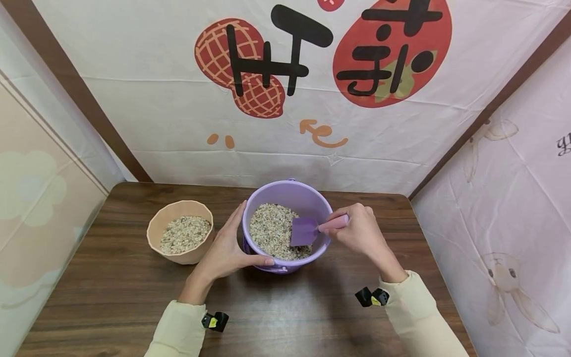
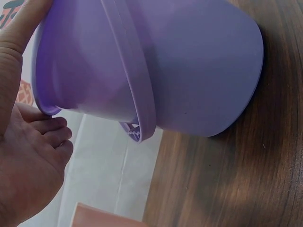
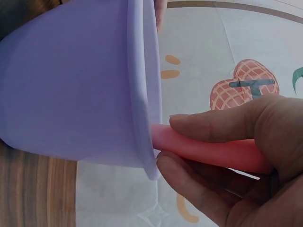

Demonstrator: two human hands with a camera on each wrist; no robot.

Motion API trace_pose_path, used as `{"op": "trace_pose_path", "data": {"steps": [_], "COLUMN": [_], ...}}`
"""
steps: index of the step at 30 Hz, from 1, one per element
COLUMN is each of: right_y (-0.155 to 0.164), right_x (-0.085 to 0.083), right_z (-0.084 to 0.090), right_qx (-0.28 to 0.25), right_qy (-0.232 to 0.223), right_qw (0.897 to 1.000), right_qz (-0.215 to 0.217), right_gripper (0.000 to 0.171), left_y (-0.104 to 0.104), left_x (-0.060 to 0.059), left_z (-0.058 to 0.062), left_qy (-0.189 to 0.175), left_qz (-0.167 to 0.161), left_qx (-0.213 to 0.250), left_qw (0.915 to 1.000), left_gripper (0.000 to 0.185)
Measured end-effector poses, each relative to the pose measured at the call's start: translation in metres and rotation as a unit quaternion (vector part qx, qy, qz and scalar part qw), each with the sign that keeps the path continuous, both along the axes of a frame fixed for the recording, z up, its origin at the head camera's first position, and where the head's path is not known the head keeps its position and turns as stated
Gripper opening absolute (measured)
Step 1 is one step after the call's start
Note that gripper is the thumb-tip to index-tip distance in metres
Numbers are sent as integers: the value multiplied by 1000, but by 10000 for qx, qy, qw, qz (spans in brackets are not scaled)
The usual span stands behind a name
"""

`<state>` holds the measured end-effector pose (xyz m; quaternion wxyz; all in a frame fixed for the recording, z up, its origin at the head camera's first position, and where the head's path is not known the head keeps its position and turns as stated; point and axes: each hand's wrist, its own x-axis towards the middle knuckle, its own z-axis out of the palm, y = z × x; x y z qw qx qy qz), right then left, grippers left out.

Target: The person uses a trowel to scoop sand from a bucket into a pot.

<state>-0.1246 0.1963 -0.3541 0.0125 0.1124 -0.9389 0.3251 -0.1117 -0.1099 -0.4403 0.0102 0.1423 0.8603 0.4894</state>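
A purple bucket (image 1: 290,186) stands upright on the table, holding a bed of oat-like flakes (image 1: 273,230). My left hand (image 1: 227,246) holds its rim from the left, thumb along the near edge and fingers round the far left side. In the left wrist view those fingertips (image 2: 57,124) touch the rim. My right hand (image 1: 358,230) grips the pink handle of a small shovel (image 1: 304,231) at the bucket's right rim. The shovel's purple blade lies inside, over the flakes. In the right wrist view, thumb and fingers close round the handle (image 3: 203,146).
A peach faceted bowl (image 1: 157,220) with similar flakes stands left of the bucket, close to my left hand. The bucket's handle (image 2: 142,94) hangs down its side. Behind the wooden table (image 1: 285,317) rises a printed cloth wall (image 1: 169,124), with further cloths at both sides.
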Motion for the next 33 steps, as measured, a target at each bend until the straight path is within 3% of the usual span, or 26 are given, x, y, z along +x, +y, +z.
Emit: {"op": "trace_pose_path", "data": {"steps": [14,23,33], "right_y": [-16,-20,-19], "right_x": [-18,-31,-40], "right_z": [-4,-10,-18], "right_qx": [85,-211,-634], "right_qy": [-143,-270,-351], "right_qw": [9996,9986,9971], "right_qz": [-220,-397,-247], "right_gripper": [11,7,11], "left_y": [1,2,2], "left_x": [1,0,0], "left_z": [1,1,0], "left_qy": [-28,-36,-12], "left_qz": [8,-15,5], "left_qx": [34,39,42], "left_qw": [10000,10000,10000], "left_gripper": [147,146,146]}}
